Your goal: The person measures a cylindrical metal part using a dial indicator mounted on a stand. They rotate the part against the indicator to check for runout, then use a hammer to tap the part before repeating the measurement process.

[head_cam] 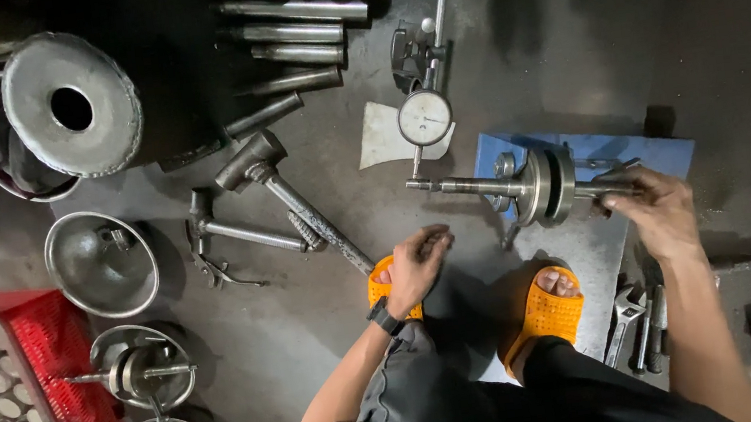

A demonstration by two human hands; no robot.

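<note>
- Crankshaft (539, 185) lies level across a blue stand (645, 149) on the dark workshop floor (508, 42), its long thin shaft pointing left under a dial gauge (424, 117).
- Right hand (657, 210) is closed around the crankshaft's right-hand shaft end, fingers curled over the metal.
- Left hand (416, 268) hangs loosely curled above the left orange sandal (385, 288) — whether it grips anything small I cannot tell; a dark watch (385, 316) sits on its wrist.
- Right orange sandal (545, 309) stands just beside the blue stand's lower edge.
- Wrenches (637, 322) lie together on the floor near the right forearm.
- Two hammers (281, 180) rest to the left of the left hand, handles slanting down-right.
- Several steel shafts (291, 30) lie in a row at the top — beside them, a round metal disc with a centre hole (71, 105).
- Metal bowls (102, 264) and a red crate of round parts (26, 397) fill the left side.
</note>
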